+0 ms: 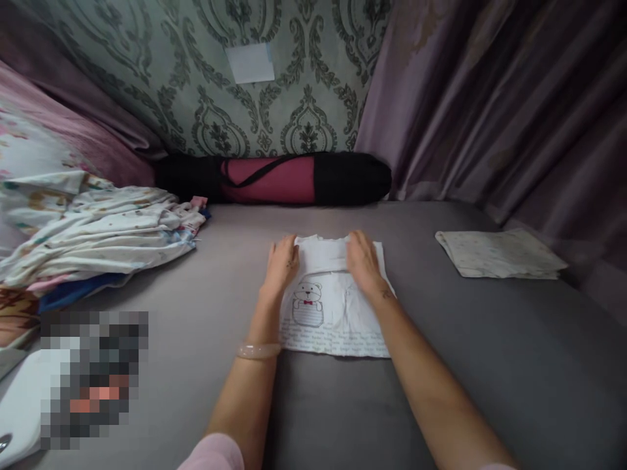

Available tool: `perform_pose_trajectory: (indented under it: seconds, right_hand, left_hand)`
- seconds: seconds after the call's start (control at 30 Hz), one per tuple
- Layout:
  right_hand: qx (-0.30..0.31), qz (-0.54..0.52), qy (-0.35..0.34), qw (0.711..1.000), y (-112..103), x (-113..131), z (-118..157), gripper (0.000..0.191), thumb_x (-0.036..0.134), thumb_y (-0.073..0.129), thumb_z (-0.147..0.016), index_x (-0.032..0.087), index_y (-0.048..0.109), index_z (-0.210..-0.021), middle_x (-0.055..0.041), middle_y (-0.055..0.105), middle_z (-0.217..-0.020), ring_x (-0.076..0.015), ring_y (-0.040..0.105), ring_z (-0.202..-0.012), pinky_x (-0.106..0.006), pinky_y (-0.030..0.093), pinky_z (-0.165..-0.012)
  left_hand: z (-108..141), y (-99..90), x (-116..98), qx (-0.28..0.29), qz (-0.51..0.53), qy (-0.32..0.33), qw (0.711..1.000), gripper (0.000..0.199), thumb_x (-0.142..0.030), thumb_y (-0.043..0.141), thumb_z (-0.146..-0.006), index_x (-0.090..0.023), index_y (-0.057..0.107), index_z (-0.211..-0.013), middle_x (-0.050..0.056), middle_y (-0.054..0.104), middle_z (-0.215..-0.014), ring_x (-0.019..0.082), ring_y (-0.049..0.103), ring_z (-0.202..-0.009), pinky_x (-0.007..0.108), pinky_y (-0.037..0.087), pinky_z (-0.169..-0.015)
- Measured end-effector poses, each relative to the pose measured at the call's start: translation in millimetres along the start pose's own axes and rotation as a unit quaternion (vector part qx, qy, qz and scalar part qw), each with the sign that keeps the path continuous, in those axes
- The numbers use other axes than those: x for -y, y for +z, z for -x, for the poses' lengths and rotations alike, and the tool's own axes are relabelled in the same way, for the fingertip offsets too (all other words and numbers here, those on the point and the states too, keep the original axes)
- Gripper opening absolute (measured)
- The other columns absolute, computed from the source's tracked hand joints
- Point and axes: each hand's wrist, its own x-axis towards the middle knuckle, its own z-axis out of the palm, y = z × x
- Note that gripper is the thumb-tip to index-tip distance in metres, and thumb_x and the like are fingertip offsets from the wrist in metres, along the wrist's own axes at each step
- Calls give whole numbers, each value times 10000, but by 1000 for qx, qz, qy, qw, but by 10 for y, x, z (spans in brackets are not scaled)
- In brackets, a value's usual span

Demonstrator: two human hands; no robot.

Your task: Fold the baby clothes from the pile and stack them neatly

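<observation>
A small white garment (pixel 337 300) lies flat on the grey bed sheet in front of me. It carries a printed bear with a red bow tie and rows of small lettering along its near edge. Its far part looks folded over into a band. At the garment's far left corner is my left hand (pixel 284 261), fingers closed on the edge; a pale bangle circles that wrist. My right hand (pixel 363 261) bends over the far right part, its fingers curled on the fabric. The fingertips of both hands are partly hidden.
A heap of rumpled clothes (pixel 112 222) lies to the left. A folded pale cloth (pixel 499 253) rests at the right. Along the patterned wall is a black and red long bag (pixel 274 179). A white object (pixel 34 398), partly pixelated, sits at near left; purple curtains (pixel 470 98) hang right.
</observation>
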Motion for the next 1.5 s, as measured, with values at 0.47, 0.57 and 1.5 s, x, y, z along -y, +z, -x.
perform_pose_trajectory:
  seconds: [0.47,0.57,1.5]
  right_hand:
    - [172,-22,-97,980,282,357,90,589,346,183,-974,70,268,-1488,-88,201,-1567,-192,134,-1446,-369,74,-1167]
    - [168,-14,-47,985,296,289,97,613,374,167,-979,39,255,-1485,-116,203,-1564,-213,132,-1446,-380,65,-1164]
    - [214,11,88,973,-166,-397,-17,660,468,179,-968,47,314,-1459,-183,251,-1538,-302,180,-1429,-528,101,-1138]
  left_hand:
    - [106,304,-142,100,-68,14,993,526,-296,264,-965,-57,365,-1422,174,328,-1508,311,217,-1426,477,226,-1150]
    - [114,287,-179,101,-73,-6,992,592,-432,243,-971,-85,350,-1438,160,297,-1525,311,204,-1430,485,199,-1156]
    - [-154,109,-81,192,-95,8,977,525,-466,319,-945,-160,443,-1352,165,343,-1502,306,282,-1404,560,209,-1109]
